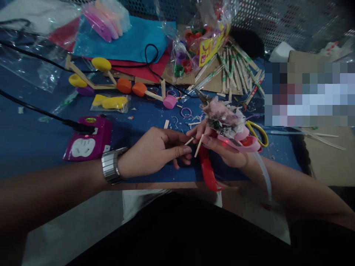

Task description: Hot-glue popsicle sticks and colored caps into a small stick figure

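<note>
My left hand (152, 151), with a metal watch on its wrist, is closed with thumb and fingers pinched at a thin wooden stick (189, 141). Fingertips of my right hand (222, 147) meet it and pinch another short wooden stick (198, 147) that points down. Over the right hand lies a pink hot glue gun (251, 143), its nozzle end covered in matted, dirty glue. Its red handle (208, 171) comes out below the palm, and a clear glue stick (263, 171) trails over the forearm. Part of the right palm's grip is hidden.
A purple power socket (88, 138) with a black cable sits at left. Behind are a chain of sticks and coloured caps (124, 85), a yellow packet (111, 102), a bag of caps (191, 51), and several wooden sticks (235, 68). Yellow-handled scissors (259, 133) lie right.
</note>
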Motion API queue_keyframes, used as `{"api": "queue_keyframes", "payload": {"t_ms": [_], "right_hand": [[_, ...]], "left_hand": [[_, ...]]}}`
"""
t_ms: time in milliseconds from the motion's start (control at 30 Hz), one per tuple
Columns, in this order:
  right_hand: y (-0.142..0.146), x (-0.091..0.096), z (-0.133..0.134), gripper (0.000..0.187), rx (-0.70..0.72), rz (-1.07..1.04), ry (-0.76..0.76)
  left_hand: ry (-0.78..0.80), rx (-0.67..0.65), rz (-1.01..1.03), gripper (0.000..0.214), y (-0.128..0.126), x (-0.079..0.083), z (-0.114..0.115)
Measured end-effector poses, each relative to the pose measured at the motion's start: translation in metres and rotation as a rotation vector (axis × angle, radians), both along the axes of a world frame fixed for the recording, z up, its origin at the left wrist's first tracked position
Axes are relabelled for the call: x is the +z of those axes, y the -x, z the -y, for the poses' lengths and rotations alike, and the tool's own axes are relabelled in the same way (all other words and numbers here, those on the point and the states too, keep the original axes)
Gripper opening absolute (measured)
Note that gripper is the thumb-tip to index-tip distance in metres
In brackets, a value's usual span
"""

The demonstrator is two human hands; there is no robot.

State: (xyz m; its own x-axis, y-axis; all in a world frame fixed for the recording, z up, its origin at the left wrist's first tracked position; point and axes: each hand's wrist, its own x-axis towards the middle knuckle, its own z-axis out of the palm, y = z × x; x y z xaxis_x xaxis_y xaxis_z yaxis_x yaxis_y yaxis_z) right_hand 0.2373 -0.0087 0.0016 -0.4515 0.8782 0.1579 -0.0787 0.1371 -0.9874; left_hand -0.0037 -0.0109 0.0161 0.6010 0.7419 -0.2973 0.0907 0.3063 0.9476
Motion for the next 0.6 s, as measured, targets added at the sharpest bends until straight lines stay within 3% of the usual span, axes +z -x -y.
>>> {"api": "queue_keyframes", "payload": {"t_ms": [67,233,433,600], "right_hand": [[-0.0014,-0.0001,-0.0004,0.013,0.025,0.02,-0.015],[-0.0012,0.0024,-0.0031,0.012,0.025,0.093,-0.077],[-0.0027,-0.0041,-0.0075,0.021,-0.08,0.138,-0.136],[-0.0043,-0.0034,-0.0064,0.021,-0.055,0.153,-0.057]], "left_hand": [[0.017,0.001,0.017,0.02,-0.0005,-0.0011,0.0],[0.018,0.065,0.124,0.046,0.0004,-0.0071,0.0002],[-0.067,0.055,0.063,0.019,0.0018,-0.0078,0.0024],[-0.217,0.048,-0.046,0.024,0.0025,-0.0055,0.0033]]}}
